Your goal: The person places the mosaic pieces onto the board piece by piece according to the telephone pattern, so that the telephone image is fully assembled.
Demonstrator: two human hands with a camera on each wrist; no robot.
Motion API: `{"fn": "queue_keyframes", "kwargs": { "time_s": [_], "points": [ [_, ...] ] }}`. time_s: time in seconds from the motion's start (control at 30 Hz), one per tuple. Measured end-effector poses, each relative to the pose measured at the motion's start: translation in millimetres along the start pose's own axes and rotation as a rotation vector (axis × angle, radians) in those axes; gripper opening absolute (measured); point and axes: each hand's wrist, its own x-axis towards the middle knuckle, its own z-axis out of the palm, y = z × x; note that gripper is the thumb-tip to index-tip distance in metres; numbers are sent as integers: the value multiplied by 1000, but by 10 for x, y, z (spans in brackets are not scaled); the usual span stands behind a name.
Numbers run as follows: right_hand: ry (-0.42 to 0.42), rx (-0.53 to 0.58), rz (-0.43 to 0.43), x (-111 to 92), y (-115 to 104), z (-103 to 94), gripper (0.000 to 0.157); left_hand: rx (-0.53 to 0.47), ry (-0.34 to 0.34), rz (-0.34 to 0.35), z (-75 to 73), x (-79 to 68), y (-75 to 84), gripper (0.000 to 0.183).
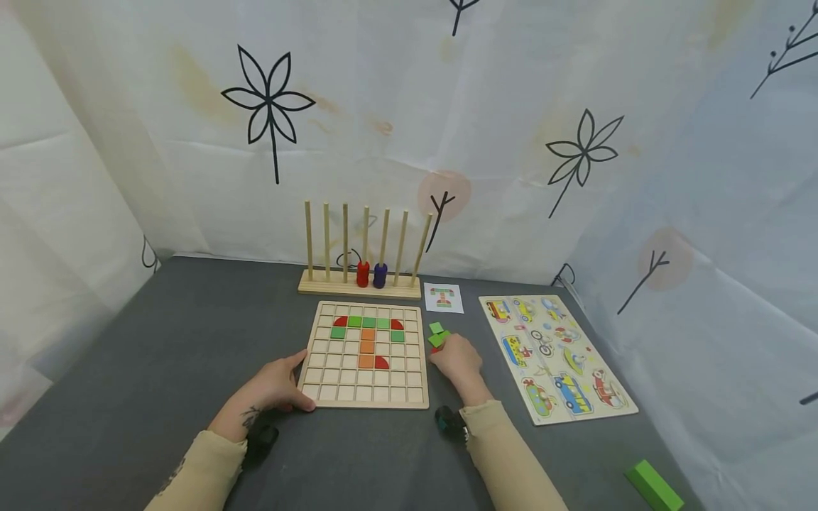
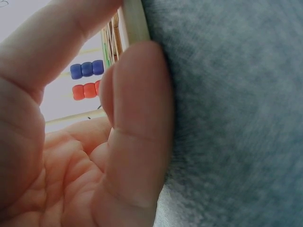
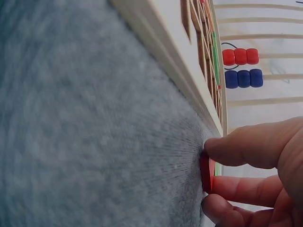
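A square wooden grid board (image 1: 409,394) lies on the dark table, with red quarter-round, green and orange tiles in a T-like shape. My left hand (image 1: 281,383) grips the board's near left corner, thumb at the front edge and a finger along the left side. Just right of the board, my right hand (image 1: 459,358) pinches a red tile (image 3: 206,175) between thumb and fingers, low at the cloth. Loose green tiles (image 1: 437,328) lie beside its fingertips. A small pattern card (image 1: 443,298) behind them shows a similar coloured figure.
Behind the board stands a wooden peg rack (image 1: 359,286) with red beads (image 1: 363,275) and blue beads (image 1: 380,275). A picture puzzle board (image 1: 551,358) lies to the right. A green block (image 1: 655,485) sits near the front right. Printed cloth walls (image 1: 383,92) enclose the table.
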Motion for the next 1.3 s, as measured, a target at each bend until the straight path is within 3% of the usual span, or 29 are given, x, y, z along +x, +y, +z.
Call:
{"fn": "queue_keyframes", "kwargs": {
  "time_s": [0.2,0.37,0.5,0.67,0.87,1.07,1.3],
  "points": [
    [-1,6,-19,-3,22,-13,13,3,3,9,5,9,-13,113],
    [6,65,-67,7,10,-6,18,2,6,8,15,1,-16,113],
    [5,258,-203,-6,-81,-16,30,5,10,-1,20,12,-12,114],
    [-66,568,-352,-81,-302,-61,23,12,6,-4,11,15,-11,114],
    [-152,711,-448,-171,-608,-35,14,8,7,-4,10,15,-9,114],
    [-274,675,-467,-227,-851,96,9,6,4,7,6,11,-22,114],
    [-272,351,-543,-239,-992,263,11,-2,-8,18,-2,17,-40,114]
  ]
}}
